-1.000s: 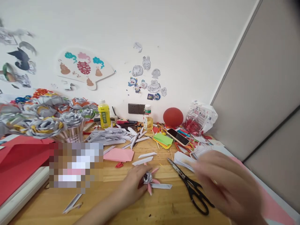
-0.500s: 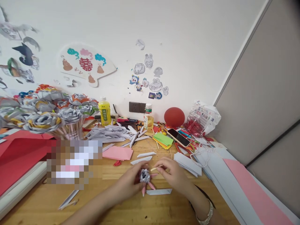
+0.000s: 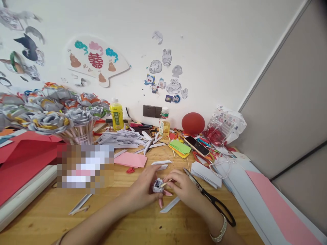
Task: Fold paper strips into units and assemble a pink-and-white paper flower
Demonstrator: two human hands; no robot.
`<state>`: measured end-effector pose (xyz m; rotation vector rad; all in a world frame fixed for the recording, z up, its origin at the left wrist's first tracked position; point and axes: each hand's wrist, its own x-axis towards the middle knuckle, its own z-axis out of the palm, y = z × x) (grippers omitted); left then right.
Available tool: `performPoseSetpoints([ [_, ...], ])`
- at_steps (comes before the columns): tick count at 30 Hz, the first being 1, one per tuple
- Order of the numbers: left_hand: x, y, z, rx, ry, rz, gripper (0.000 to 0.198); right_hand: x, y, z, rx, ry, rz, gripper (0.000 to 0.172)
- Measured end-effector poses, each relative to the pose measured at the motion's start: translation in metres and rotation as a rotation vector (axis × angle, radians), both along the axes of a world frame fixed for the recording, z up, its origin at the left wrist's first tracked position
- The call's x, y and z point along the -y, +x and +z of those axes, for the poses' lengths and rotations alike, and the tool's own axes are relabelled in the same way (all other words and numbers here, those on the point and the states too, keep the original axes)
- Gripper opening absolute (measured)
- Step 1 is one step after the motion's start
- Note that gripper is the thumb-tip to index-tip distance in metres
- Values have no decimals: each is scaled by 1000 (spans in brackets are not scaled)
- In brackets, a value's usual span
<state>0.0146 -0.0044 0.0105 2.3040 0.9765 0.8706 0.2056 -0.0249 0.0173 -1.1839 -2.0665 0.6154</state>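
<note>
My left hand (image 3: 143, 188) is closed around the side of a small paper flower (image 3: 157, 185), grey-white in the middle with pink pointed petals sticking out below. In my right hand (image 3: 183, 186), a short pale wooden stick (image 3: 163, 185) is pinched between thumb and fingers. Its tip touches the flower's middle or sits just over it; I cannot tell which. A folded white paper strip (image 3: 170, 205) lies just below the flower. Scissors with black handles (image 3: 221, 206) lie on the table beside my right forearm, which covers part of them.
Folded strips (image 3: 122, 137) are heaped at the back, near a yellow bottle (image 3: 116, 115). Pink paper (image 3: 130, 159), green sticky notes (image 3: 180, 147), a phone (image 3: 197, 145) and white sheets (image 3: 206, 174) lie beyond my hands. Finished paper flowers (image 3: 48, 119) stand at left; a red balloon (image 3: 193, 124) rests behind.
My right hand has brought the stick left to the flower's middle. The flower has turned in my left hand. The strip below lies at a new slant, and more of the scissors shows.
</note>
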Motion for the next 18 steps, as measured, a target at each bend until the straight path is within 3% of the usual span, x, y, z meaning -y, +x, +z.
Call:
performPoseSetpoints([
  [4, 1, 0, 6, -129, 128, 78, 28, -1, -3, -6, -27, 3, -11, 16],
  [7, 0, 4, 4, -157, 129, -9, 6, -1, -4, -6, -34, -10, 0, 16],
  [11, -3, 3, 3, -75, 67, -117, 13, 1, -5, -5, -48, -13, 17, 16],
  [18, 1, -1, 12, -66, 23, -83, 12, 3, -11, -6, -77, -7, -22, 16],
])
